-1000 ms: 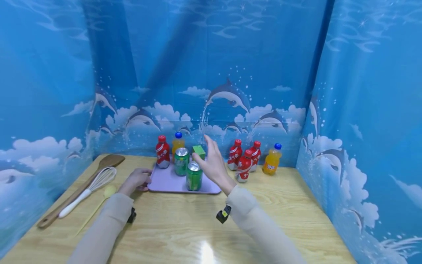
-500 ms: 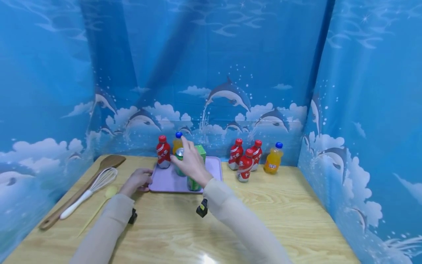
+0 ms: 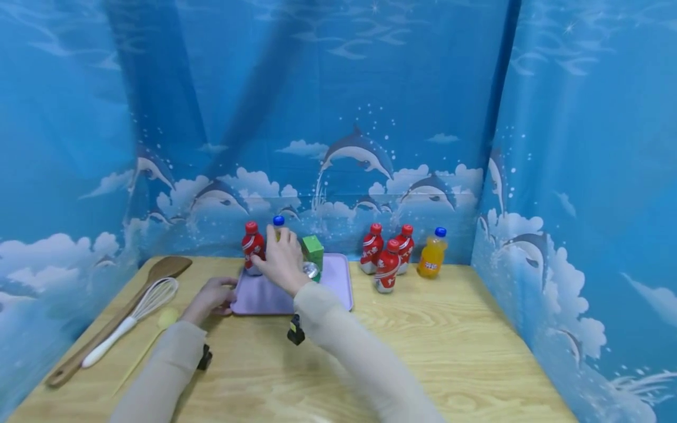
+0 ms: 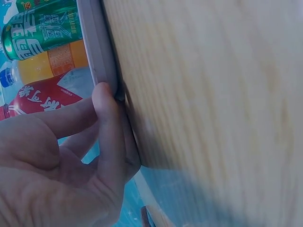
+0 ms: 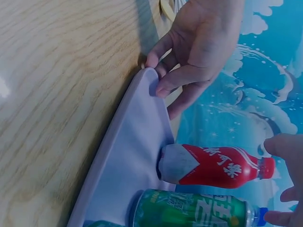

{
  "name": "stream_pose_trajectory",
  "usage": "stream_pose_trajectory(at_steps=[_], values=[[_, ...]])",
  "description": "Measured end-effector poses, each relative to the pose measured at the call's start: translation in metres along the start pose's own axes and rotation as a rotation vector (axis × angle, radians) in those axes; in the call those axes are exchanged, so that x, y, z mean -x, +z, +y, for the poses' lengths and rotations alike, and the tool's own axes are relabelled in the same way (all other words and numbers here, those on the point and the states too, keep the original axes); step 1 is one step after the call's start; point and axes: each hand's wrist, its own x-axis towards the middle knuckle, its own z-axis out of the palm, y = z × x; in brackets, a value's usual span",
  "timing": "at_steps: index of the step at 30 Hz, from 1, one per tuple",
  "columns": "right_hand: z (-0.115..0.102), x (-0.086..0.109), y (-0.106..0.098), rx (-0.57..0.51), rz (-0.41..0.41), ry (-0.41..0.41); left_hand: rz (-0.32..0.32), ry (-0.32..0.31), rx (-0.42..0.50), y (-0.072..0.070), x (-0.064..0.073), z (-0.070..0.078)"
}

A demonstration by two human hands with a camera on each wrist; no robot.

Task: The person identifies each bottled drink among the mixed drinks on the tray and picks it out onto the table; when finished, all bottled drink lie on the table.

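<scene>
My left hand [image 3: 210, 301] pinches the near left corner of a lilac tray [image 3: 259, 298], thumb on the inner rim and fingers outside. Over the tray's left part hovers my right hand [image 3: 282, 261], fingers spread. In the right wrist view its fingertips are beside the top of a green soda can [image 5: 189, 210], apparently apart from it. The head view hides that can behind the hand. Also on the tray stand a red cola bottle [image 3: 251, 245], an orange soda bottle [image 3: 278, 221] mostly covered, a second green can [image 3: 311, 271] and a green box [image 3: 313, 249].
Right of the tray stand several bottles: red cola bottles [image 3: 388, 270] and an orange soda bottle [image 3: 432, 255]. At left lie a wooden spatula [image 3: 124, 314], a whisk [image 3: 143, 308] and a yellow spoon [image 3: 168, 318]. A blue dolphin curtain [image 3: 354, 106] surrounds the table [image 3: 449, 346].
My right hand has moved left across the tray, from beside the near can to over the farther can. The left hand has stayed at the tray corner; the view has shifted slightly.
</scene>
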Motion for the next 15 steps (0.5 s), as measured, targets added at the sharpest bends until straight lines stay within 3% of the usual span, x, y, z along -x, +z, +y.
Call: stream_pose_trajectory(at_steps=[4,15], values=[[-0.003,-0.008,0.008,0.057,-0.004,0.025,0.006,-0.022,-0.023,0.002,-0.002,0.003],[-0.018,-0.031,0.029,0.206,-0.07,0.123,-0.011,0.028,-0.021,0.003,-0.003,0.001]])
